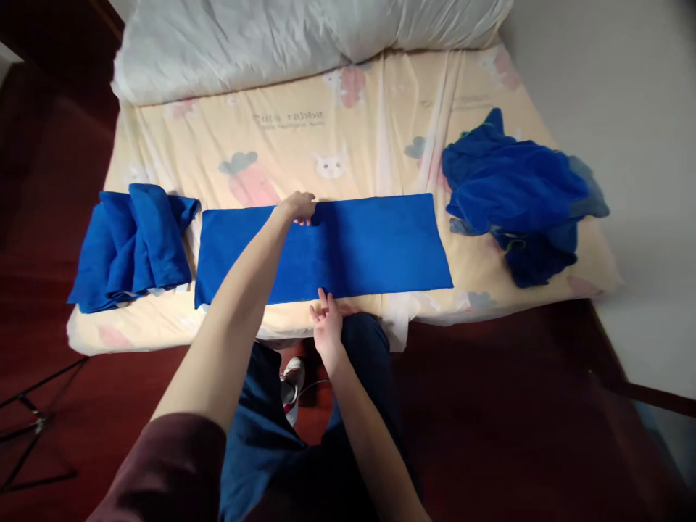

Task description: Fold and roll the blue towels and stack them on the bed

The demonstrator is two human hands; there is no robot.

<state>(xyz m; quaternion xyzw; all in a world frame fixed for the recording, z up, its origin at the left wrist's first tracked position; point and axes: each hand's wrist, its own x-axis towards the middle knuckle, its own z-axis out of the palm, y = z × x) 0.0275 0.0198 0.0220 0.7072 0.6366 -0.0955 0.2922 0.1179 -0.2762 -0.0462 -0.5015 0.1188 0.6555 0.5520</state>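
Note:
A blue towel point(380, 243) lies as a long flat strip across the bed, with a shaded crease running across its middle. At the middle of its far edge, my left hand point(301, 208) is closed, its curled fingers gripping the cloth. My right hand point(328, 328) is at the near edge, just right of the middle. Its fingers are apart, and one fingertip touches the cloth's edge. To the left, folded blue towels point(135, 243) lie stacked beside the strip. A crumpled heap of blue cloths point(522, 192) sits to the right.
The bed point(293, 156) has a cream sheet printed with rabbits and carrots. A rolled white quilt point(304, 43) lies along its far side. A grey wall point(609, 109) stands at the right. Thin black stand legs point(38, 424) are on the dark red floor at the left.

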